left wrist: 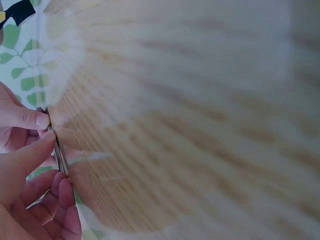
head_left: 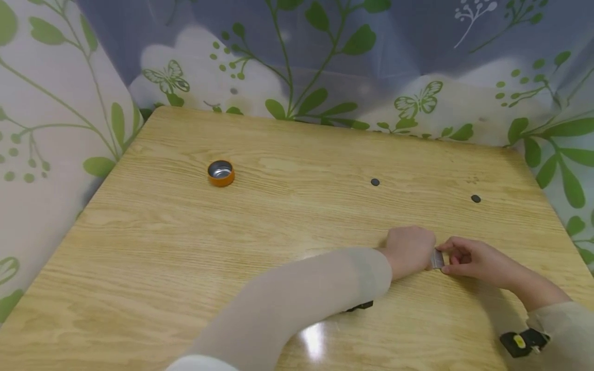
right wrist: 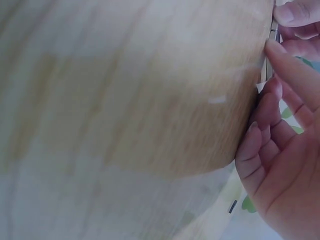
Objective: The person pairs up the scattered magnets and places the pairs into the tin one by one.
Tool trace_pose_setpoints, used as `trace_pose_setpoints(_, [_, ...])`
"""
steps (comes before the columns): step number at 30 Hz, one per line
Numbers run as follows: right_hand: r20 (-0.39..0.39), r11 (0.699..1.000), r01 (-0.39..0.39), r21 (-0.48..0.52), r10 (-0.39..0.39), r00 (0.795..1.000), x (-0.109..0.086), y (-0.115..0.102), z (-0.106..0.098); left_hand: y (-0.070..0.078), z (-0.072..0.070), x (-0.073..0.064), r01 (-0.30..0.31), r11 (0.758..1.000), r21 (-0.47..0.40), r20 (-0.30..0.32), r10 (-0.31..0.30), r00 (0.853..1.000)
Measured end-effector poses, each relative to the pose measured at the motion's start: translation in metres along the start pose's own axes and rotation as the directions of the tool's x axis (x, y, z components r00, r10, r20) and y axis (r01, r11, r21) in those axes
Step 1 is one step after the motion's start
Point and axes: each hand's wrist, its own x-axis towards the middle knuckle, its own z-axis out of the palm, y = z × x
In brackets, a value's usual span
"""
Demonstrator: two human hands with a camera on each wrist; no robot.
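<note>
At the left of the frame, past the middle toward the top, a shallow orange cup [head_left: 220, 178] sits open side up on the wood-grain tabletop [head_left: 139, 247], well apart from the work. Further right and about as high, a round dark disc [head_left: 375, 182] lies flat.

Right of centre and lower down, the left hand [head_left: 410, 251] comes in from the lower left, its back toward the head camera. The left wrist view shows its thumb and fingers gripping a thin grey piece [head_left: 438, 259].

That piece lies between the two hands, just to the right of the left hand and touching both, so neither is nearer. Its visible part runs longer up and down the frame than across, roughly square to the line joining the hands; the left hand may cover more, so its full length cannot be told. Both wrist views catch it nearly edge-on.

On its right side, the right hand [head_left: 480, 261] pinches it between thumb and finger, reaching in from the lower right. Above that hand, toward the right side, lies a second dark disc [head_left: 475, 198], apart from it.
</note>
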Motion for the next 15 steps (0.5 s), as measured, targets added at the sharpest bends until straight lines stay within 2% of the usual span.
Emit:
trace_pose_setpoints(10, [-0.005, 0.997, 0.070, -0.039, -0.070, 0.998, 0.0018, 0.0032, 0.0015, -0.0009, -0.0004, -0.0014, 0.037, 0.999, -0.026, 0.004, -0.037, 0.999])
trace_pose_setpoints(15, [0.011, 0.997, 0.072, -0.026, -0.071, 0.997, 0.0007, 0.0048, 0.0019, 0.0004, 0.0016, -0.0012, 0.035, 0.999, -0.024, 0.006, -0.034, 0.999])
